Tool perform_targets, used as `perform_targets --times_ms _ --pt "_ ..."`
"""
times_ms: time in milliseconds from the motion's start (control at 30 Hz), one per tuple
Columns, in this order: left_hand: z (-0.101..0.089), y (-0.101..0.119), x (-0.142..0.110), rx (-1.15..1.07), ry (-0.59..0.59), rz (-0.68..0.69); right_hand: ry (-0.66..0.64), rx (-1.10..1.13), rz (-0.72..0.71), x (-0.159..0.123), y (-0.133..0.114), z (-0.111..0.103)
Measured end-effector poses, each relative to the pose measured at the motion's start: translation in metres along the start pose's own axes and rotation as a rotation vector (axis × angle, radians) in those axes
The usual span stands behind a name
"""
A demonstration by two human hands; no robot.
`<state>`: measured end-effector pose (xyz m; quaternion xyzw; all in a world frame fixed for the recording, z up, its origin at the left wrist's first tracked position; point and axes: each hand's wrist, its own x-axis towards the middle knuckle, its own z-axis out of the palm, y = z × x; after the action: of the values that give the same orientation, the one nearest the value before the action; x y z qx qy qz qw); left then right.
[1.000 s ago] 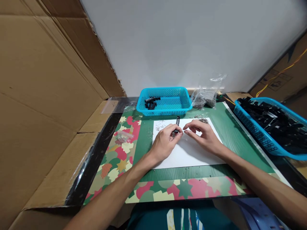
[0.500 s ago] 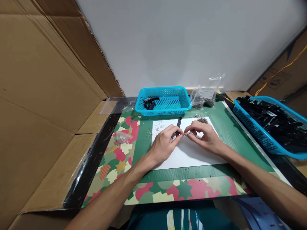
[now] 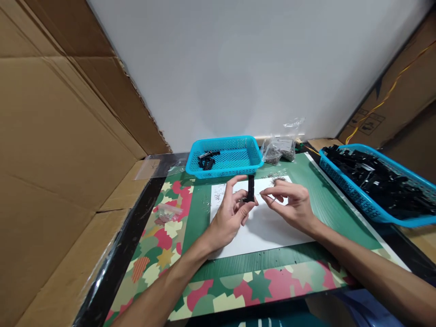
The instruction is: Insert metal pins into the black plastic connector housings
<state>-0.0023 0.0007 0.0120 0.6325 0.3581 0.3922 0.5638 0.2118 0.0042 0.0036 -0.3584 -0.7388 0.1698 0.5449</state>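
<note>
My left hand grips a narrow black plastic part and holds it upright over a white sheet of paper. Just to the right, my right hand is closed in a pinch. A thin, light-coloured tool like a pair of tweezers shows between its fingers; its exact kind is hard to make out. The fingertips of this hand are close to the black part but apart from it. Small metal pieces lie scattered on the paper's left side, and a pile of them sits behind my right hand.
A blue basket with a few black parts stands at the back. Another blue basket, heaped with black parts, is on the right. Plastic bags of small metal pieces stand at the back. A cardboard wall rises on the left.
My left hand has turned the black part upright and opened its index finger outward. My right hand has drawn slightly away from it. The camera view has shifted a little.
</note>
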Motion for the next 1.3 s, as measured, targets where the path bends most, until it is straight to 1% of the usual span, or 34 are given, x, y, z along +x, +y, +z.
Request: perform_targets --times_ms 100,200,367,567,700,933,1133,1300 --pt "0.002 0.002 0.002 -0.076 0.021 -0.031 0.064 0.013 -0.074 -0.004 -0.003 0.003" --pt "0.003 0.003 0.005 -0.087 -0.008 -0.021 0.074 0.016 -0.11 -0.007 -0.004 0.005" --pt "0.003 0.003 0.006 -0.09 -0.018 0.026 0.007 0.024 -0.159 -0.01 0.001 0.005" --pt "0.001 0.002 0.007 -0.092 -0.045 0.011 -0.049 -0.014 -0.201 -0.01 0.003 0.002" --pt "0.0 0.0 0.007 -0.037 -0.045 0.009 -0.091 -0.062 -0.232 -0.01 0.003 0.0" --pt "-0.003 -0.005 0.005 0.113 -0.004 0.045 -0.105 -0.188 -0.285 -0.006 -0.001 -0.004" --pt "-0.001 -0.004 0.006 0.061 -0.01 0.027 -0.127 -0.194 -0.325 -0.004 -0.002 -0.005" --pt "-0.001 -0.004 0.005 0.043 -0.059 -0.01 -0.149 -0.146 -0.329 -0.005 -0.002 -0.005"
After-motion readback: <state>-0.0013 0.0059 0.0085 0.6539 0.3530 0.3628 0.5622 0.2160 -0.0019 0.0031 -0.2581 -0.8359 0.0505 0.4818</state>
